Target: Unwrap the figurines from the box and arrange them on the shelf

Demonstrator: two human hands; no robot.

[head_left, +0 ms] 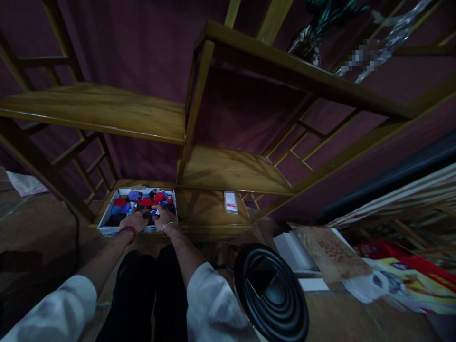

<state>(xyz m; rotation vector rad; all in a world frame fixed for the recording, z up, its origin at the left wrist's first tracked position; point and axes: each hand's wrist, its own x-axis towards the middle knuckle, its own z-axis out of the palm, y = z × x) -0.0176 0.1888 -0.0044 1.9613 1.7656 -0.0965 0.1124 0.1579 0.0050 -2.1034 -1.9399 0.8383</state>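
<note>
A shallow white box (110, 219) with blue marks on its outside stands at the left of the lowest shelf. Packed inside are several small things with round red, blue and purple tops (134, 195); their kind is too small and dark to make out. Over the front of the box is my left hand (134, 221), a red bead bracelet at its wrist, its fingertips down among these things and partly hidden. Close to its right, my right hand (164, 217), with a silver bangle, reaches in too. Its fingers look bent around something small that I cannot make out.
The wooden shelf unit (92, 107) has boards overhanging the box. A white phone-like thing (231, 202) lies on the lower shelf. A black round ridged stool (272, 292) holds a dark flat object. Cardboard (327, 251) and plastic packaging (368, 282) lie on the floor at right.
</note>
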